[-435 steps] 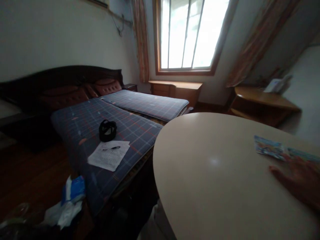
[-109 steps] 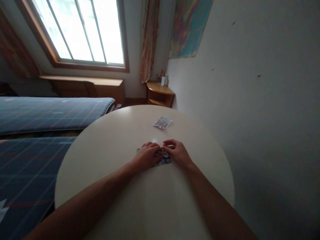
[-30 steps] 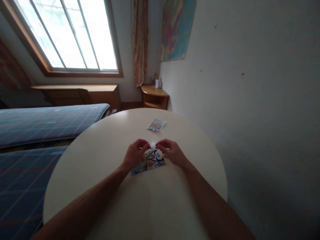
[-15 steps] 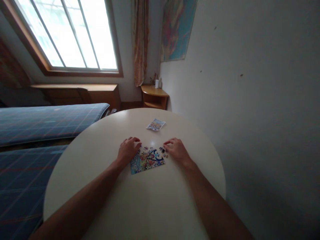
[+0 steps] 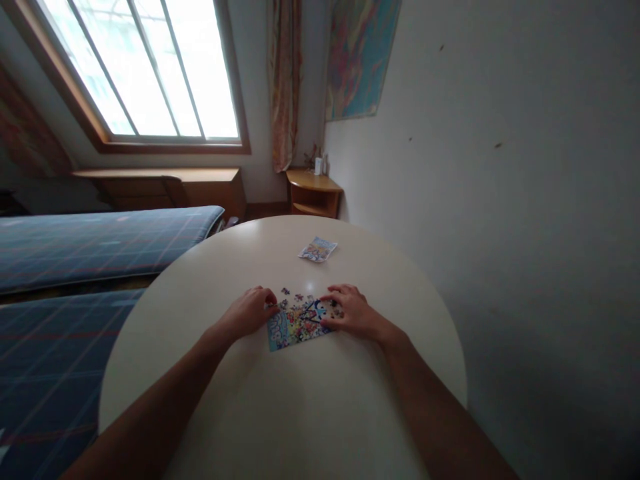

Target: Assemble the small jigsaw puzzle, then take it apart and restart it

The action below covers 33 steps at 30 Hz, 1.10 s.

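Observation:
A colourful, partly assembled jigsaw puzzle [image 5: 297, 327] lies slightly tilted on the round white table [image 5: 300, 413]. At its upper left corner, my left hand [image 5: 255, 310] has thumb and fingertips closed on a small jigsaw piece, mostly hidden by the fingers. My right hand [image 5: 353, 312] rests over the puzzle's right end, thumb and fingers apart on the surface, covering part of the picture and some pieces there. Several loose pieces lie along the upper edge, among them a dark piece [image 5: 285, 291] and a lighter one [image 5: 299, 297].
A small printed picture sheet [image 5: 319, 249] lies farther back on the table. To the left are beds with blue plaid mattresses [image 5: 110, 247]. A white wall [image 5: 500, 233] runs close on the right. A corner shelf [image 5: 315, 180] and a window [image 5: 160, 73] are behind.
My right hand has moved left onto the puzzle's right end, its fingers spreading. The left hand has drawn back and down slightly, uncovering a loose piece. The view has shifted a little.

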Each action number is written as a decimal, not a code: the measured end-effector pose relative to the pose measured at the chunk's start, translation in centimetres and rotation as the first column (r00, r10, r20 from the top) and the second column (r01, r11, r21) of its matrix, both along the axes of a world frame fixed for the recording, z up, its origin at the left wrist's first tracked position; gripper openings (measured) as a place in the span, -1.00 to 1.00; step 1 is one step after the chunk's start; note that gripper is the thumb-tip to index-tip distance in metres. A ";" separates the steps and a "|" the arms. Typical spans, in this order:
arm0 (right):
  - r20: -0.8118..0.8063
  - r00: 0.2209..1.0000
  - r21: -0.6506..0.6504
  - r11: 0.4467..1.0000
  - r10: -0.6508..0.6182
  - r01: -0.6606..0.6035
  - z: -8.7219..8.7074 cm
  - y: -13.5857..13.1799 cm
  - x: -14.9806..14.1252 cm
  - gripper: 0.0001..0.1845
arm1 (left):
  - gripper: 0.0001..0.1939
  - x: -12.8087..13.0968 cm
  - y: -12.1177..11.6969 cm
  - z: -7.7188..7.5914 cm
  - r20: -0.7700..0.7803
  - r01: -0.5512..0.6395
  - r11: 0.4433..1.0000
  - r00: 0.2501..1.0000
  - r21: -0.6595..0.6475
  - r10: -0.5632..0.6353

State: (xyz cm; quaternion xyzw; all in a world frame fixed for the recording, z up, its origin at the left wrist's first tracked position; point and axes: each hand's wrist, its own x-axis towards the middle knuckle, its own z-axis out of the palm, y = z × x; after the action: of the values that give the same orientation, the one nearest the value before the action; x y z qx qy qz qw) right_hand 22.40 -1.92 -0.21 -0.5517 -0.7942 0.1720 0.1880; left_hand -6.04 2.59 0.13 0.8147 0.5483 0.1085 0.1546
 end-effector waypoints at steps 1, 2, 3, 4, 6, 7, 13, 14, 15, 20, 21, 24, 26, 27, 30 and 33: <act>-0.004 1.000 0.004 1.000 0.003 -0.003 0.0 0.0 0.0 -0.38 | -0.80 0.0 0.0 0.0 0.013 -0.002 1.000 1.000 0.002 0.002; -0.007 1.000 0.008 1.000 0.007 -0.007 -0.1 0.0 0.0 -0.38 | -0.81 0.1 -0.1 0.1 0.026 -0.004 1.000 1.000 0.003 0.004; -0.008 1.000 0.010 1.000 0.012 -0.012 -0.1 0.0 0.0 -0.39 | -0.82 0.1 -0.2 0.1 0.039 -0.007 1.000 0.999 0.000 0.007; -0.008 1.000 0.011 1.000 0.018 -0.018 -0.1 -0.1 0.0 -0.39 | -0.83 0.2 -0.2 0.2 0.051 -0.012 1.000 0.999 -0.008 0.013; -0.009 0.999 0.009 0.999 0.033 -0.032 0.0 -0.1 -0.1 -0.40 | -0.83 0.3 -0.3 0.3 0.084 -0.021 0.999 0.996 -0.030 0.023; -0.011 0.999 0.009 0.999 0.040 -0.040 0.0 -0.2 -0.1 -0.40 | -0.83 0.3 -0.3 0.2 0.105 -0.019 0.999 0.994 -0.040 0.023; -0.065 0.996 0.048 0.997 0.059 -0.056 0.4 -0.4 -1.0 -0.43 | -0.78 0.8 -0.2 0.0 0.271 0.062 0.996 0.962 -0.063 -0.042; -0.080 0.995 0.064 0.997 0.055 -0.050 0.4 -0.4 -1.4 -0.45 | -0.77 1.0 -0.3 0.0 0.313 0.079 0.994 0.948 -0.071 -0.053; -0.097 0.994 0.082 0.996 0.051 -0.043 0.5 -0.5 -1.7 -0.47 | -0.77 1.2 -0.4 0.1 0.353 0.097 0.992 0.933 -0.075 -0.065; -0.180 0.981 0.147 0.988 0.068 -0.041 0.5 -0.7 -3.7 -0.55 | -0.75 2.4 -1.1 0.5 0.478 0.162 0.984 0.871 -0.070 -0.110; -0.196 0.978 0.150 0.988 0.071 -0.041 0.5 -0.7 -4.1 -0.60 | -0.74 2.6 -1.3 0.6 0.504 0.169 0.982 0.857 -0.080 -0.106; -0.244 0.968 0.136 0.990 0.060 -0.027 0.6 -0.7 -4.9 -0.80 | -0.71 3.1 -1.5 0.7 0.580 0.180 0.976 0.811 -0.121 -0.077; -0.260 0.965 0.124 0.992 0.040 -0.007 0.5 -0.5 -5.0 -0.85 | -0.70 3.2 -1.6 0.7 0.612 0.178 0.973 0.789 -0.144 -0.054; -0.260 0.965 0.120 0.993 0.031 0.001 0.4 -0.4 -5.0 -0.85 | -0.70 3.3 -1.6 0.7 0.617 0.170 0.974 0.786 -0.148 -0.043; -0.244 0.968 0.116 0.993 0.052 -0.025 0.2 -0.2 -4.4 -0.82 | -0.71 3.2 -1.5 0.6 0.588 0.132 0.981 0.809 -0.139 -0.025; -0.216 0.969 0.111 0.989 0.121 -0.099 0.0 -0.1 -3.5 -0.74 | -0.72 3.1 -1.4 0.5 0.555 0.104 0.986 0.832 -0.130 -0.014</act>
State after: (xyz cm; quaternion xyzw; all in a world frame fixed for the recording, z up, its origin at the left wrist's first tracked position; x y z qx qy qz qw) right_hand 18.85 -2.00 -0.18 -0.4741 -0.8050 0.2030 0.2933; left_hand -2.90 1.20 0.67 0.7508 0.4616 0.2911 0.3721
